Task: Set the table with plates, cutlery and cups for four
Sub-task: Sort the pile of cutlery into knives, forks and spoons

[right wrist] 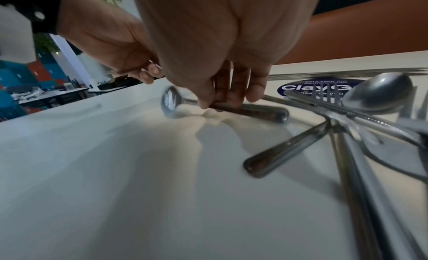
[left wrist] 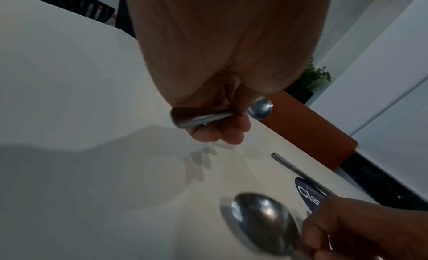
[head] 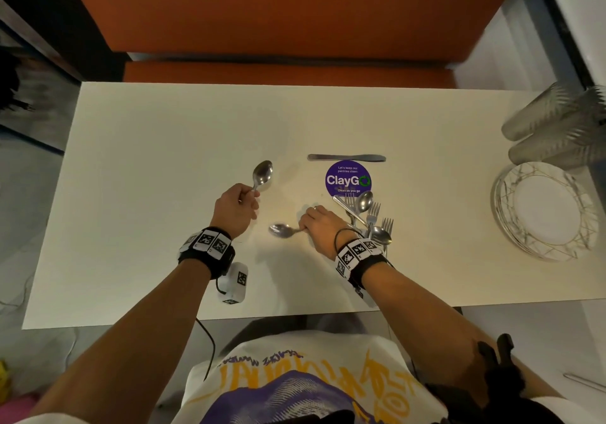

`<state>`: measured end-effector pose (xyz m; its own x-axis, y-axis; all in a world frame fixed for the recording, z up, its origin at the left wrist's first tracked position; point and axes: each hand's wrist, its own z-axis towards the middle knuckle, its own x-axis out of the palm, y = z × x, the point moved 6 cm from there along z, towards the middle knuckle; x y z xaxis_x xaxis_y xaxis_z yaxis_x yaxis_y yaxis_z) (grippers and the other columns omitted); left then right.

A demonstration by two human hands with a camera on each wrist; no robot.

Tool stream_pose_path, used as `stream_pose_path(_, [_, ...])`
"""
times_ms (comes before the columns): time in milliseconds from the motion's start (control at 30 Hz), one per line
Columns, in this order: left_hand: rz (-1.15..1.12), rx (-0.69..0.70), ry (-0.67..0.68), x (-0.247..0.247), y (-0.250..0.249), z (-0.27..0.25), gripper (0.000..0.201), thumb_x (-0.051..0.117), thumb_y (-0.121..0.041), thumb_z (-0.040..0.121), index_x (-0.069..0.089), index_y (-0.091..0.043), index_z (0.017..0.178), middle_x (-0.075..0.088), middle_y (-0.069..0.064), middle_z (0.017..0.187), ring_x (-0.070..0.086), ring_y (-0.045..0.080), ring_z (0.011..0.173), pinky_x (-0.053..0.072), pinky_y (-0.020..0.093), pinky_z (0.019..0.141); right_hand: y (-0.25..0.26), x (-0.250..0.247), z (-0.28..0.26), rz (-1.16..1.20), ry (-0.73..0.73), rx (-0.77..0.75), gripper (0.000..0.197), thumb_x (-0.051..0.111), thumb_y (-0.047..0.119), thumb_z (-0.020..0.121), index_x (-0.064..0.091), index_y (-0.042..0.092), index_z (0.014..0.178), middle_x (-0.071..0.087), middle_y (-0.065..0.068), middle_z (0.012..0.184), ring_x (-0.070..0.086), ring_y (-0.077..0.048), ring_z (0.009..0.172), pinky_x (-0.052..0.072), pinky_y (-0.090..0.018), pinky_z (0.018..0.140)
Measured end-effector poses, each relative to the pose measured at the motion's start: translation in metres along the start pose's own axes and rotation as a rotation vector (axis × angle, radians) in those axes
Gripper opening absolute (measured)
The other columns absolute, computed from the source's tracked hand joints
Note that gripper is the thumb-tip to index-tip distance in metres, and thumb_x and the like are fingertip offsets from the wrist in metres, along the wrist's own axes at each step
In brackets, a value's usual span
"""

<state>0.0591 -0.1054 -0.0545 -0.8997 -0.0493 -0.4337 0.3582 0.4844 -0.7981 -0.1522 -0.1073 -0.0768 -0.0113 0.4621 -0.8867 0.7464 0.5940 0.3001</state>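
Observation:
My left hand (head: 236,206) grips a steel spoon (head: 262,173) by its handle, bowl pointing away from me above the white table (head: 147,167); the left wrist view shows the same spoon (left wrist: 260,108) in my curled fingers. My right hand (head: 319,223) pinches the handle of a second spoon (head: 282,230), its bowl pointing left just over the table; in the right wrist view this spoon (right wrist: 172,99) is blurred. A pile of forks, spoons and knives (head: 369,217) lies right of that hand. One knife (head: 346,158) lies alone behind a purple sticker (head: 348,179).
A stack of white patterned plates (head: 546,210) sits at the table's right end, with stacked grey cups (head: 554,125) lying behind it. An orange bench (head: 288,69) runs along the far edge. A small white tagged box (head: 234,281) hangs under my left wrist.

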Motion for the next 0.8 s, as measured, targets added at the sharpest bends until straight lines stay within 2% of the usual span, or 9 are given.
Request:
stream_pose_path(67, [-0.095, -0.044, 0.007, 0.000, 0.002, 0.001, 0.019, 0.046, -0.013, 0.108, 0.063, -0.007, 0.105, 0.075, 0.010, 0.088, 0.072, 0.022, 0.069, 0.057, 0.036, 0.064, 0.002, -0.014, -0.003, 0.116, -0.119, 0.033, 0.018, 0.055, 0.008, 0.095, 0.060, 0.009, 0.112, 0.057, -0.009, 0.116, 0.051, -0.024, 0.106, 0.049, -0.039, 0.092])
stream_pose_path(167, [-0.197, -0.098, 0.022, 0.005, 0.000, 0.000, 0.017, 0.044, -0.012, 0.109, 0.059, -0.005, 0.110, 0.076, 0.014, 0.094, 0.078, 0.027, 0.080, 0.061, 0.036, 0.064, -0.001, -0.045, -0.011, 0.352, -0.289, 0.151, 0.010, 0.052, 0.015, 0.098, 0.060, 0.011, 0.100, 0.060, -0.004, 0.097, 0.049, -0.014, 0.083, 0.047, -0.030, 0.075])
stream_pose_path(267, [-0.258, -0.110, 0.060, 0.018, -0.009, -0.004, 0.014, 0.045, -0.011, 0.108, 0.058, -0.005, 0.109, 0.076, 0.017, 0.099, 0.078, 0.030, 0.084, 0.062, 0.042, 0.068, -0.006, -0.063, -0.012, 0.556, -0.381, 0.273, 0.006, 0.057, 0.019, 0.096, 0.059, 0.014, 0.100, 0.063, 0.002, 0.082, 0.056, -0.010, 0.065, 0.047, -0.022, 0.058])
stream_pose_path(367, [-0.320, -0.122, 0.102, 0.034, -0.023, -0.008, 0.016, 0.047, -0.001, 0.103, 0.057, 0.001, 0.115, 0.076, 0.020, 0.102, 0.077, 0.034, 0.087, 0.061, 0.042, 0.066, -0.009, -0.068, -0.011, 0.699, -0.488, 0.373, 0.008, 0.063, 0.016, 0.092, 0.063, 0.012, 0.099, 0.064, 0.003, 0.078, 0.056, -0.003, 0.065, 0.045, -0.009, 0.058])
stream_pose_path(467, [-0.345, -0.105, 0.141, 0.049, -0.040, -0.018, 0.022, 0.045, 0.005, 0.101, 0.057, 0.001, 0.119, 0.077, 0.017, 0.102, 0.079, 0.028, 0.085, 0.065, 0.041, 0.069, -0.009, -0.071, -0.010, 0.771, -0.574, 0.451, 0.008, 0.067, 0.012, 0.088, 0.065, 0.008, 0.096, 0.061, 0.002, 0.074, 0.053, -0.001, 0.063, 0.043, -0.006, 0.058])
stream_pose_path(567, [-0.307, -0.083, 0.145, 0.061, -0.047, -0.025, 0.024, 0.047, 0.003, 0.101, 0.060, -0.009, 0.116, 0.078, 0.009, 0.096, 0.079, 0.017, 0.078, 0.064, 0.036, 0.063, -0.010, -0.070, -0.009, 0.775, -0.573, 0.514, 0.010, 0.069, 0.011, 0.086, 0.065, 0.009, 0.096, 0.058, 0.006, 0.069, 0.053, 0.000, 0.060, 0.042, -0.005, 0.054])
stream_pose_path(667, [-0.224, -0.059, 0.115, 0.071, -0.044, -0.026, 0.021, 0.056, -0.010, 0.100, 0.066, -0.021, 0.115, 0.079, 0.006, 0.092, 0.078, 0.021, 0.080, 0.066, 0.046, 0.071, -0.011, -0.069, -0.010, 0.722, -0.549, 0.526, 0.011, 0.069, 0.015, 0.088, 0.064, 0.011, 0.096, 0.055, 0.010, 0.065, 0.052, 0.000, 0.057, 0.040, -0.007, 0.049])
stream_pose_path(733, [-0.229, -0.051, 0.109, 0.075, -0.043, -0.027, 0.019, 0.058, -0.013, 0.101, 0.068, -0.020, 0.116, 0.079, 0.009, 0.090, 0.078, 0.024, 0.079, 0.066, 0.049, 0.070, -0.010, -0.069, -0.010, 0.693, -0.541, 0.503, 0.011, 0.067, 0.018, 0.090, 0.065, 0.011, 0.099, 0.056, 0.009, 0.065, 0.052, -0.001, 0.056, 0.038, -0.008, 0.050])
stream_pose_path(800, [-0.269, -0.053, 0.125, 0.078, -0.045, -0.030, 0.020, 0.057, -0.012, 0.102, 0.068, -0.016, 0.119, 0.078, 0.011, 0.090, 0.078, 0.026, 0.077, 0.065, 0.050, 0.067, -0.009, -0.069, -0.009, 0.658, -0.529, 0.478, 0.012, 0.065, 0.022, 0.094, 0.066, 0.012, 0.100, 0.062, 0.004, 0.069, 0.055, -0.002, 0.058, 0.043, -0.012, 0.054])
